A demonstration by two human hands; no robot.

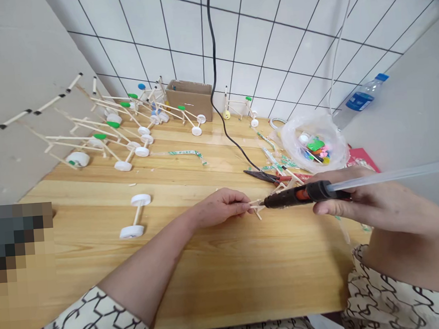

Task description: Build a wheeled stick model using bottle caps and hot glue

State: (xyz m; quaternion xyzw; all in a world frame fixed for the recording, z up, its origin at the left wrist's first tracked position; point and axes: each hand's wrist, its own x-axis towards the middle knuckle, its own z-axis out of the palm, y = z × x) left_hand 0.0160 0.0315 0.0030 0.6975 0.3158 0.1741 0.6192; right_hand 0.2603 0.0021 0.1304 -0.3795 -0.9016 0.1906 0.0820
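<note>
My left hand (222, 207) pinches a small frame of thin wooden sticks (258, 212) just above the table. A black hot glue gun (297, 195) is in my right hand (372, 204), fingers wrapped round it. Its nozzle meets the sticks, or nearly so; I cannot tell if they touch. From the back of the gun a long clear glue stick (386, 177) sticks out to the right. On the table left of my left forearm stands a pair of white wheels (132, 232) joined by a wooden axle.
Several stick-built tricycle models (101, 137) stand at the back left, before a cardboard box (190, 99). Pliers (261, 175) with red handles lie beyond the glue gun. A plastic bag (338, 148) holds colourful pieces. A black cord (224, 119) hangs across the middle. A water bottle (365, 94) stands right.
</note>
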